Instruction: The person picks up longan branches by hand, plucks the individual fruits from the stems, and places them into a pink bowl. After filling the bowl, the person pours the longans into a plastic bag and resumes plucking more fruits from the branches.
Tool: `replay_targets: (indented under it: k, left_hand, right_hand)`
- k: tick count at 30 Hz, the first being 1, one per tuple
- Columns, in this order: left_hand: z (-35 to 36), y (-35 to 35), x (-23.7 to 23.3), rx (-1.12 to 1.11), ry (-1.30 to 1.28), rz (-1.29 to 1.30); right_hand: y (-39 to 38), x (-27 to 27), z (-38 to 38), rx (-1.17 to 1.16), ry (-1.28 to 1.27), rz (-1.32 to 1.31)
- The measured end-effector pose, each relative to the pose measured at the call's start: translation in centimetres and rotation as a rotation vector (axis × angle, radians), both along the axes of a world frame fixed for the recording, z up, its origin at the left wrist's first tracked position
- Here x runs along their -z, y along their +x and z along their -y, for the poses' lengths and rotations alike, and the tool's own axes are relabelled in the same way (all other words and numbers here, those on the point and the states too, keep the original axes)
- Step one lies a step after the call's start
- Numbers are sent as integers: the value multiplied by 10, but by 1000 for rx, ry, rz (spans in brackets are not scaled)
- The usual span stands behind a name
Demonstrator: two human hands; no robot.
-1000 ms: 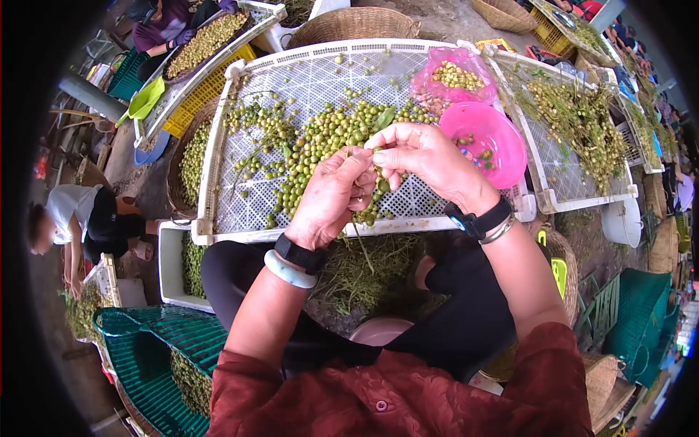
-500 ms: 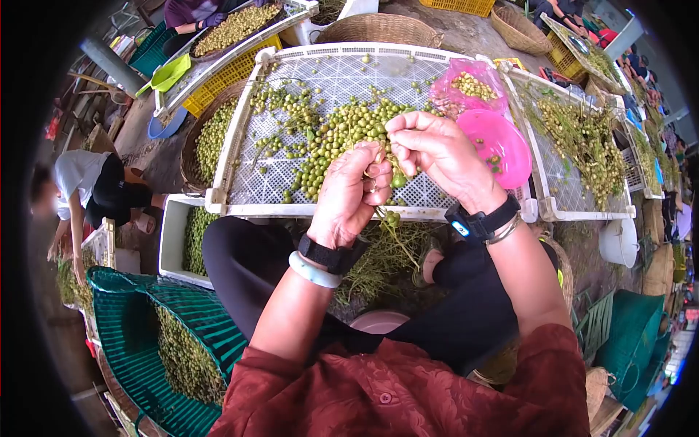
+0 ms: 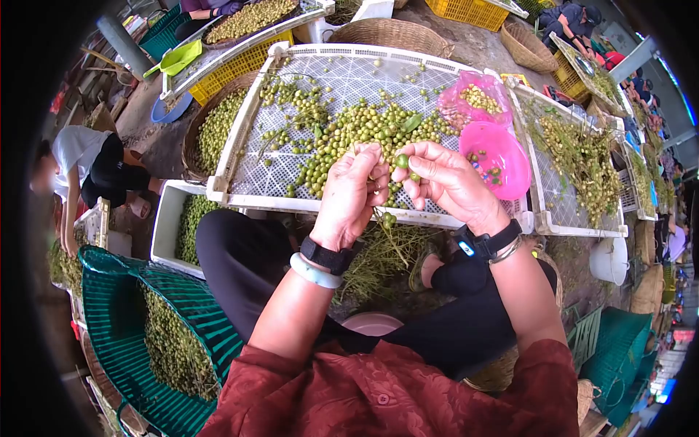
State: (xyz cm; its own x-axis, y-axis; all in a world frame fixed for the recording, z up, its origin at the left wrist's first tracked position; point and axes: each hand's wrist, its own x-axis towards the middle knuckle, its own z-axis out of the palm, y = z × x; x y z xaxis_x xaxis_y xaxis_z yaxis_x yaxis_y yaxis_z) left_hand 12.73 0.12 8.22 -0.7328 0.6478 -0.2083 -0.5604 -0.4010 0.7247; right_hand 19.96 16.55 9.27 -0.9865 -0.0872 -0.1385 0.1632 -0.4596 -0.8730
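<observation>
My left hand (image 3: 351,191) is closed, its thumb and fingers pinching a thin stem. Below its fingers hangs a small green fruit cluster (image 3: 388,218). To its right, my right hand (image 3: 457,182) is closed with a round green fruit (image 3: 402,161) at its thumb and fingertips. Both hands are over the near edge of a white mesh tray (image 3: 251,197). On the mesh beyond them spreads a heap of small green and yellowish fruits (image 3: 364,120). A pink bowl (image 3: 518,178) with a few fruits in it stands beside my right hand.
A pink plastic bag (image 3: 453,108) of paler fruits lies behind the bowl. Another tray with fruit sprigs (image 3: 582,156) adjoins on the right. At left are a white bin (image 3: 166,229) and a green basket (image 3: 102,320) of fruits. Stripped stems (image 3: 378,266) lie below. Another person (image 3: 87,164) bends at left.
My right hand has moved slightly down and away from my left, and a green fruit now shows at its fingertips. My left hand stays nearly in place. The view has shifted a little.
</observation>
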Motion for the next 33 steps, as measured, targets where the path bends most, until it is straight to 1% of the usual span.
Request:
replay_targets:
  k: [4, 8, 11, 13, 17, 20, 23, 25, 26, 27, 28, 29, 30, 31, 32, 33]
  left_hand:
    - [-1, 6, 8, -4, -97, -189]
    - [-1, 10, 7, -64, -325, -436]
    - [0, 7, 8, -32, -344, -416]
    - [-5, 5, 19, -53, -306, -514]
    - [-13, -2, 26, -104, -290, -609]
    - [-22, -6, 35, -103, -335, -665]
    - [-30, -6, 38, -157, -600, -963]
    - [-33, -6, 39, -57, -611, -840]
    - [-35, -7, 50, -15, -573, -754]
    - [-36, -7, 52, 25, -539, -667]
    - [-34, -5, 54, 129, -448, -433]
    - [-33, -4, 55, 164, -385, -351]
    - [-32, -4, 56, 198, -322, -267]
    - [-31, -4, 57, 233, -258, -181]
    - [-28, -4, 56, 282, -187, -171]
    - [-29, -4, 57, 305, -185, -176]
  right_hand:
    - [-3, -4, 0, 69, 44, -52]
    - [-8, 3, 0, 89, 182, -60]
    - [-10, -2, -1, 83, 277, -53]
    - [-11, -3, -4, 64, 335, -72]
    - [-14, 0, 0, 99, 324, -47]
    - [-17, 3, -1, 140, 328, -37]
    - [-17, 4, -6, 149, 408, -18]
    - [-15, 7, -7, 145, 485, 14]
    - [-16, 12, -9, 146, 572, 54]
    - [-15, 15, -7, 164, 603, 73]
    - [-15, 17, -6, 158, 667, 85]
    - [-14, 20, -6, 150, 729, 97]
    - [-13, 19, -6, 130, 597, 189]
    - [-11, 22, -10, 107, 453, 211]
    - [-10, 25, -16, 82, 309, 230]
    - [-8, 26, -20, 54, 165, 246]
